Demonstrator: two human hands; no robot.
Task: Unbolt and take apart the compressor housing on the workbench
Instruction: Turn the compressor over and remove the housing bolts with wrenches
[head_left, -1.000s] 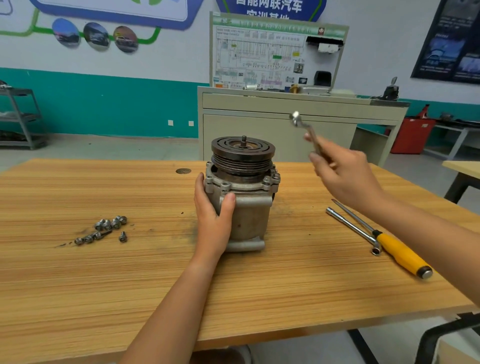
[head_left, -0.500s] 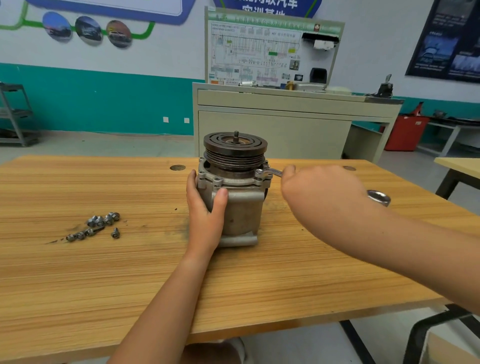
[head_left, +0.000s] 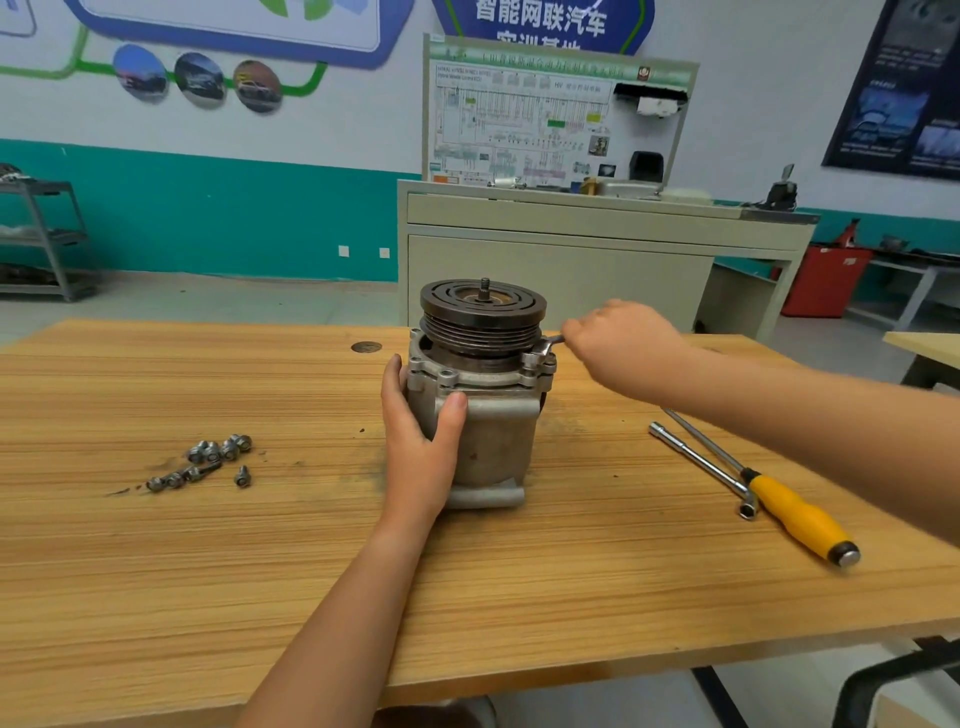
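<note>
Right hand (head_left: 626, 348) farther back with wrench (head_left: 548, 347); bolts (head_left: 208, 460), screwdriver (head_left: 795, 514) beside compressor (head_left: 493, 436).

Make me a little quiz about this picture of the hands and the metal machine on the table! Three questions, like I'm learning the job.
1. True or false: the left hand grips the side of the grey metal compressor housing.
2. What does the right hand hold? A) a red hammer B) a slim silver wrench C) a blue cup
3. Fill in: the loose silver bolts lie on the wooden workbench to the person's ____ of the housing.

Key: 1 true; 2 B; 3 left.
</note>
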